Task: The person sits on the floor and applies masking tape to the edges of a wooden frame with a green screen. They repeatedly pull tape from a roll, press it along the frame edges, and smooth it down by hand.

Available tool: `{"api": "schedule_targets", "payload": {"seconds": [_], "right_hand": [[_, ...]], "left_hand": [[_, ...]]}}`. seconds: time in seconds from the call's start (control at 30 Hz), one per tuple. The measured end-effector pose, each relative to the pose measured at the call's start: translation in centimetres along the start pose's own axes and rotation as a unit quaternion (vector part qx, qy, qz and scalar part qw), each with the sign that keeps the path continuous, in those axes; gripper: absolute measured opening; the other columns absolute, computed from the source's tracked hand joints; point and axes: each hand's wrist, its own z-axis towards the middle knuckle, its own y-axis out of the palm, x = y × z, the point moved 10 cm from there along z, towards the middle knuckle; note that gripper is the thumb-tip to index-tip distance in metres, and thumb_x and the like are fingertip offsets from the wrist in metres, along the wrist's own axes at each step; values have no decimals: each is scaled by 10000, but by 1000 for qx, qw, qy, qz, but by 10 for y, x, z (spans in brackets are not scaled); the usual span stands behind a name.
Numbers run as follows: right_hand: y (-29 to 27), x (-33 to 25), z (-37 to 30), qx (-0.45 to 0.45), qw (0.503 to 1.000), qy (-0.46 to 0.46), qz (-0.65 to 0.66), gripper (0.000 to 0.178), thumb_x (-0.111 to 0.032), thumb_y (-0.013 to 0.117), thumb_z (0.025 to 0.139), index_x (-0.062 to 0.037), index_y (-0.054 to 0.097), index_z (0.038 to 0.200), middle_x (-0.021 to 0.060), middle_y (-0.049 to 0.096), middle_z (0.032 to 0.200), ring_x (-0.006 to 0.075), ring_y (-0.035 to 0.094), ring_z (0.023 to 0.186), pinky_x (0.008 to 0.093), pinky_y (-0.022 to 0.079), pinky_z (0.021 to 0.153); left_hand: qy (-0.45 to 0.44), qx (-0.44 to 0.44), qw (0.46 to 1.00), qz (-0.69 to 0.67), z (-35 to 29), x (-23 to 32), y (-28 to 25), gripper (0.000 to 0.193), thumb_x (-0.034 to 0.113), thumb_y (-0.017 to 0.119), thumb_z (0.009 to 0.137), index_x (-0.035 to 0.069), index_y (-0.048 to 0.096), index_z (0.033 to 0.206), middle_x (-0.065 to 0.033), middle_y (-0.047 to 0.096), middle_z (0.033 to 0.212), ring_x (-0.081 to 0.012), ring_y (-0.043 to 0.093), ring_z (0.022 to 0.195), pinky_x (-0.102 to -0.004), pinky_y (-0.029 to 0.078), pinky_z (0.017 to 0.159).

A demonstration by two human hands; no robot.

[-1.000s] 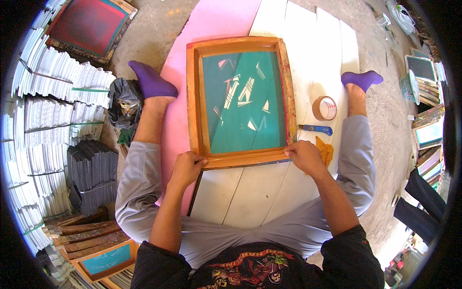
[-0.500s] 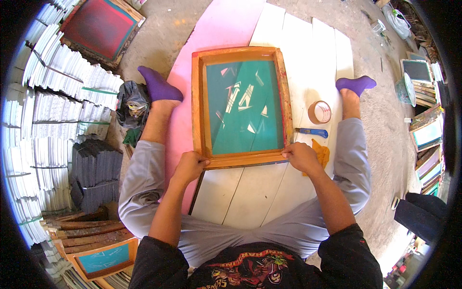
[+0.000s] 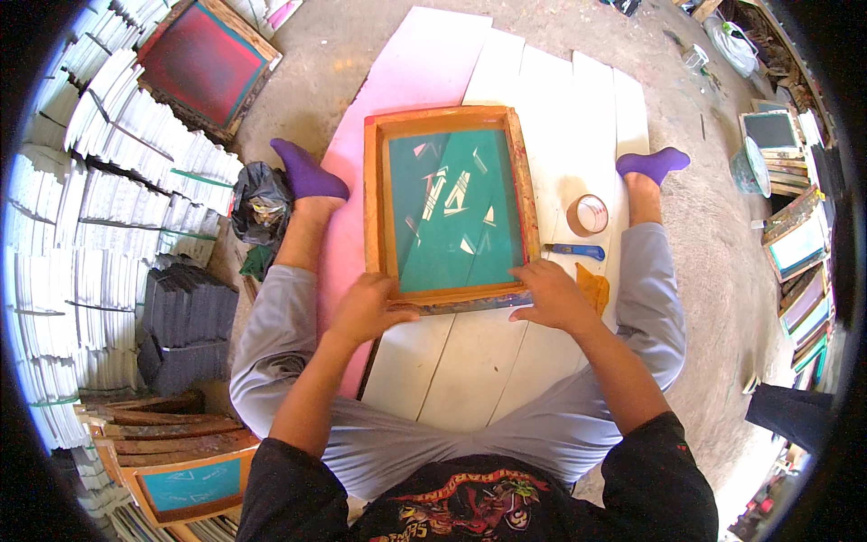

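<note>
A wooden screen printing frame with green mesh lies flat on white and pink boards; pale angular shapes show in the mesh. My left hand clasps its near left corner, fingers over the wood and thumb along the near edge. At the near right corner my right hand does the same, thumb pointing inward. Beyond the right hand is a blue utility knife, and past it a roll of tape. An orange-brown piece of material rests by the right wrist, partly covered.
My purple-socked feet flank the boards. Stacks of white sheets and a dark stack rise at the left, near a black plastic bag. More frames lean along the right side; a red-meshed frame lies far left.
Both hands have shifted from pinching the near corners to a wider hold, thumbs now stretched inward along the near edge. The whole view has shifted slightly.
</note>
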Motion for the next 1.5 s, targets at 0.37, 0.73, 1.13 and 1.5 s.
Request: {"api": "schedule_targets", "payload": {"seconds": [0.37,0.73,1.13,1.5], "right_hand": [[50,2,1,59,990,-40,-121,274,-142,736,787,-49,681,1039,122,704,1008,307,643,1071,462,449,1008],[48,16,22,61,981,-18,-181,206,-128,696,813,-80,699,1013,104,730,950,280,674,1017,457,456,984],[47,22,15,86,985,-37,-143,383,-187,716,876,-108,674,1248,99,735,1137,251,667,1126,440,416,1084],[18,30,-3,208,969,-114,-70,319,-223,734,860,-85,704,1145,94,725,1117,298,672,1047,418,539,915]], "left_hand": [[-12,-116,990,76,2,-18,81,369,186,782,837,78,671,1172,-176,671,1185,-382,637,1134,-493,547,917],[2,-90,988,126,26,-16,63,251,193,749,867,20,678,1034,-202,714,942,-379,706,937,-500,569,770],[101,9,990,99,19,-23,60,368,247,728,890,99,664,1221,-144,709,1072,-336,685,1019,-459,573,821],[161,118,980,11,7,-32,46,259,199,704,906,84,713,1137,-104,699,1156,-297,677,1067,-400,572,889]]}}
